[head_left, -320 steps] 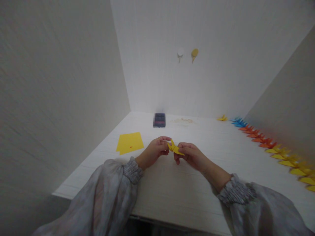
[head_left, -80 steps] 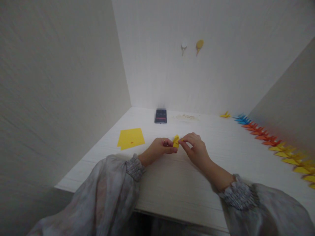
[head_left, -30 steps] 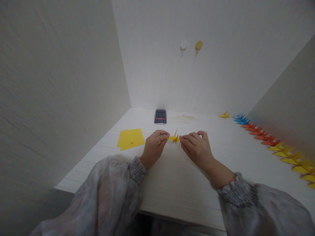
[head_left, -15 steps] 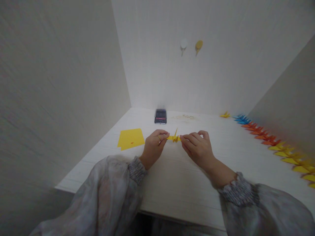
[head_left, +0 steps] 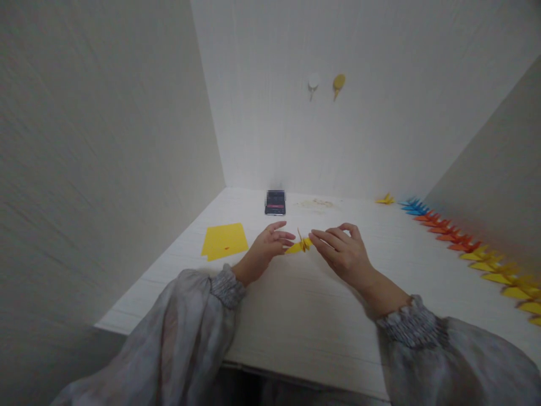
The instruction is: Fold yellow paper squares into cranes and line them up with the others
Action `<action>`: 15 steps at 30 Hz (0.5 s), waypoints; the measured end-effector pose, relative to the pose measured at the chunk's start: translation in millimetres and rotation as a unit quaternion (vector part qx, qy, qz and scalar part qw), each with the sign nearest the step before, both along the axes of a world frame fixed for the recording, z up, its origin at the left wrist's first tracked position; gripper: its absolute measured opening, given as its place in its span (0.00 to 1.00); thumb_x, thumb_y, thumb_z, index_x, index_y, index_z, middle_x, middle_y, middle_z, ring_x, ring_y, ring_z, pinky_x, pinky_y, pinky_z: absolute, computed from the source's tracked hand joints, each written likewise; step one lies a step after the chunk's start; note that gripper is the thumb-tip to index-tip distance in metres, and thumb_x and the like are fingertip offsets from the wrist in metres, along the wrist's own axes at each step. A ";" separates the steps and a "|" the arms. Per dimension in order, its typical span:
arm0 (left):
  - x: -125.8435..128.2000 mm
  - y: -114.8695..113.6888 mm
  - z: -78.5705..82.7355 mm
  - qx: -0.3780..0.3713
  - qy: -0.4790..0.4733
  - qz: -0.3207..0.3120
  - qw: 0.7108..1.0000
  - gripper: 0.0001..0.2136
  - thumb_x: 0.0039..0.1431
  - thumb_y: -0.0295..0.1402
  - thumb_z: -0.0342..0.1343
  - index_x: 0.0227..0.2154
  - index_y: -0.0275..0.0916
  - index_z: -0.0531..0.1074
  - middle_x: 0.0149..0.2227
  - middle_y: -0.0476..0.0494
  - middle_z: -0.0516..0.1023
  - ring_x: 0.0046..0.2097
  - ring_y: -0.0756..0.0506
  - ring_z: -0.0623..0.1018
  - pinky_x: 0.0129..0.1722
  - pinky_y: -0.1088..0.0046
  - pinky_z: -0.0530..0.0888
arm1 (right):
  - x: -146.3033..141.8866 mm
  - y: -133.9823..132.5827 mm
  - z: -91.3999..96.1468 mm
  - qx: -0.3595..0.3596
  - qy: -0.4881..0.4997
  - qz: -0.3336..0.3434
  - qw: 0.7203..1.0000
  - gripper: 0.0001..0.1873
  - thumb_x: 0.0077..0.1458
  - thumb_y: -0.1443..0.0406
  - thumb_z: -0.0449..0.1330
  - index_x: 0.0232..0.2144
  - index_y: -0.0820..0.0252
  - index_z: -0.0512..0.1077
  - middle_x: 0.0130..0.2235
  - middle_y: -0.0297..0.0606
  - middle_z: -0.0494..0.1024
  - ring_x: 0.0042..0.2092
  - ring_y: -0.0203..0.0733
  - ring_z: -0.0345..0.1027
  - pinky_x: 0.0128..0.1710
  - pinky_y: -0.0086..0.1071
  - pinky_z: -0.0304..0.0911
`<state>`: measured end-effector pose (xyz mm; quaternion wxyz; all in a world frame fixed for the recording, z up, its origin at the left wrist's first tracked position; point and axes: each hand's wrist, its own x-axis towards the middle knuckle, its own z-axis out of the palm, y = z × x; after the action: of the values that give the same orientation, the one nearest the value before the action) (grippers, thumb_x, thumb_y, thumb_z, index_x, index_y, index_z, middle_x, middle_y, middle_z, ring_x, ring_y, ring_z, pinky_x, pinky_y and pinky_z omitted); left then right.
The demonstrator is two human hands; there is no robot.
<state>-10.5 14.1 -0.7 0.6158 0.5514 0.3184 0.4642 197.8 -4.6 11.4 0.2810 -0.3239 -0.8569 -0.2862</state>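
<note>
A small yellow paper crane [head_left: 303,245] is between my two hands, above the white table. My right hand [head_left: 341,248] pinches the crane's right wing between thumb and fingertips. At the crane's left wing is my left hand [head_left: 267,248], its fingers spread apart; whether a fingertip still touches the wing I cannot tell. Left of that hand lie yellow paper sheets [head_left: 224,238] with a small orange mark on them.
A phone [head_left: 275,203] leans near the back wall. Along the right side runs a row of folded cranes in blue, orange and yellow [head_left: 459,239], with one yellow crane [head_left: 385,199] apart from it. Two hooks [head_left: 338,83] are on the wall.
My left hand has loosened its pinch and its fingers have spread. The crane now tilts, its left wing lower. My right hand keeps its hold.
</note>
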 end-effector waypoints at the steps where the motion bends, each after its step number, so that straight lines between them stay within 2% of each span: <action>1: 0.1 -0.3 0.0 -0.054 -0.022 -0.017 0.998 0.23 0.46 0.26 0.53 0.48 0.37 0.57 0.37 0.42 0.72 0.36 0.50 0.73 0.37 0.70 0.69 | 0.4 -0.4 -0.6 0.000 -0.004 0.005 1.000 0.16 0.55 0.71 0.50 0.45 0.53 0.65 0.44 0.36 0.74 0.38 0.39 0.64 0.40 0.40 0.50; 2: 0.3 -0.7 0.0 -0.090 -0.033 -0.028 0.995 0.21 0.48 0.29 0.53 0.47 0.37 0.58 0.34 0.42 0.72 0.34 0.51 0.73 0.36 0.71 0.69 | 0.3 -0.8 -0.9 -0.003 -0.004 0.012 1.000 0.16 0.55 0.71 0.50 0.45 0.53 0.65 0.44 0.36 0.74 0.38 0.39 0.64 0.40 0.41 0.51; 4: 0.7 -1.9 -0.3 -0.117 -0.035 -0.044 0.991 0.20 0.49 0.32 0.55 0.45 0.36 0.59 0.31 0.45 0.72 0.31 0.52 0.73 0.34 0.72 0.69 | -1.4 -1.6 -1.1 -0.016 -0.001 0.029 0.999 0.16 0.54 0.72 0.51 0.45 0.53 0.65 0.44 0.36 0.74 0.38 0.39 0.64 0.40 0.41 0.52; 8: 2.7 -4.6 -1.3 -0.114 -0.042 -0.083 0.989 0.24 0.44 0.30 0.60 0.45 0.36 0.59 0.27 0.49 0.72 0.30 0.52 0.73 0.35 0.69 0.70 | -6.3 -2.7 -0.4 -0.039 0.014 0.053 0.998 0.15 0.54 0.71 0.51 0.44 0.53 0.66 0.42 0.36 0.74 0.38 0.38 0.65 0.41 0.41 0.53; 10: 3.6 -5.7 -0.9 -0.113 -0.048 -0.080 0.989 0.25 0.43 0.29 0.60 0.45 0.36 0.58 0.27 0.49 0.71 0.29 0.52 0.73 0.34 0.71 0.70 | -7.9 -2.9 -0.9 -0.039 0.019 0.053 0.998 0.14 0.54 0.70 0.51 0.43 0.53 0.67 0.42 0.35 0.75 0.38 0.38 0.65 0.41 0.41 0.53; 15: 4.3 -6.5 1.5 -0.094 -0.061 -0.062 0.992 0.27 0.40 0.25 0.62 0.45 0.39 0.60 0.35 0.47 0.71 0.31 0.52 0.74 0.34 0.72 0.69 | -9.9 -3.8 -3.3 -0.017 0.015 0.032 0.999 0.12 0.54 0.70 0.51 0.40 0.54 0.68 0.38 0.35 0.76 0.37 0.38 0.65 0.41 0.41 0.53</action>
<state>-6.2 7.6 0.8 0.7108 0.4804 0.2879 0.4255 187.9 -8.4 8.1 0.2972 -0.3053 -0.8672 -0.2578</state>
